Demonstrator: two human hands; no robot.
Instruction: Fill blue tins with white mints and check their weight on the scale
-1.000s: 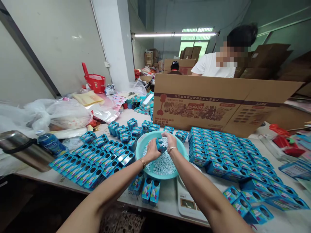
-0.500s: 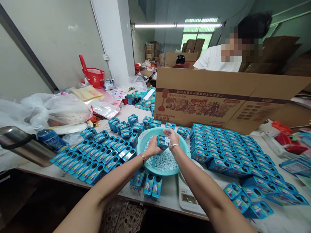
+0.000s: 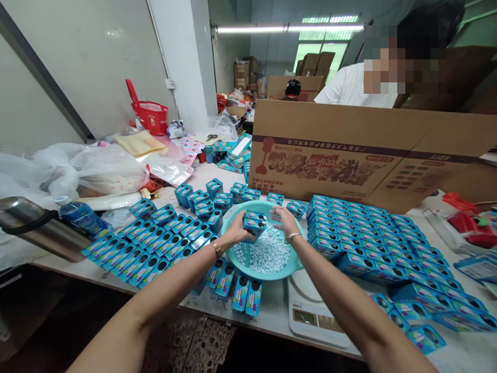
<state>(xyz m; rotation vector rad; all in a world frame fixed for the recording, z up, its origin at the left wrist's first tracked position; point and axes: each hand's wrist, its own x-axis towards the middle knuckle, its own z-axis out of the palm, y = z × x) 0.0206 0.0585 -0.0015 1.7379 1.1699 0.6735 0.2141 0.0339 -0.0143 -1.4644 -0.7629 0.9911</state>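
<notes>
My left hand (image 3: 236,231) is closed around a small blue box (image 3: 254,224) with a round dark hole, held over a turquoise basin (image 3: 233,259). Pale blue-white candies (image 3: 267,254) fill the bottom of the basin. Just right of the box, above the candies, my right hand (image 3: 285,223) has its fingers spread and holds nothing that I can see. The basin overlaps a white digital scale (image 3: 316,311) at its lower right. Two blue boxes (image 3: 247,298) lie in front of the basin near the table edge.
Rows of blue boxes (image 3: 143,248) cover the table's left, and stacked ones (image 3: 361,243) its right. A large cardboard carton (image 3: 349,155) stands behind the basin. A steel thermos (image 3: 42,228) and a blue bottle (image 3: 81,217) are far left. A co-worker (image 3: 349,85) stands behind the carton.
My right hand has come away from the box, and its fingers have opened. Candies that were at the hand beside the box no longer show there. My left hand still holds the box.
</notes>
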